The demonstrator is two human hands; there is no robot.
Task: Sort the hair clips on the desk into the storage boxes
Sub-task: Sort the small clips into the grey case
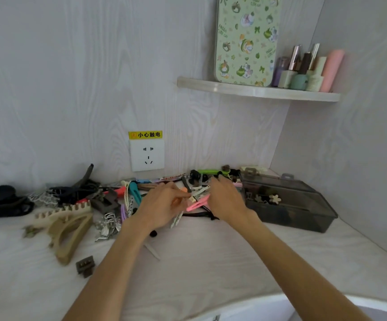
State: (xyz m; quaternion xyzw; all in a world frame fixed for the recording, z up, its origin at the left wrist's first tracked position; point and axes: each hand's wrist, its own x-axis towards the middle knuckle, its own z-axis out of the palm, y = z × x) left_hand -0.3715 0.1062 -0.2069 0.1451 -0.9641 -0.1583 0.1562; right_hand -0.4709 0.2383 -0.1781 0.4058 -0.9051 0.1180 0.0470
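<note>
1. The right hand [227, 200] holds a pink clip [197, 204] in its grip, near the grey storage box [287, 205], likely its destination.
2. The left hand [164, 205] pinches a small pale clip [193, 199], perhaps separating it from the pile on the bench [187, 262].

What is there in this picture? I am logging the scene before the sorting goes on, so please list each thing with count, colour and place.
storage box: one, smoky grey, see-through, desk right; a few clips inside
pink clip: one, between the two hands
beige claw clip: one, large, desk left
brown claw clip: one, small, desk front left
silver clips: a few, right of the beige claw clip
mixed clip pile: count unclear, many colours, along the wall
wall socket: one, white, yellow label above
shelf: one, pale, upper right
patterned panel: one, green, on the shelf
bottles: several, pastel, on the shelf
left hand: over the pile, fingers curled
right hand: holds the pink clip
</note>
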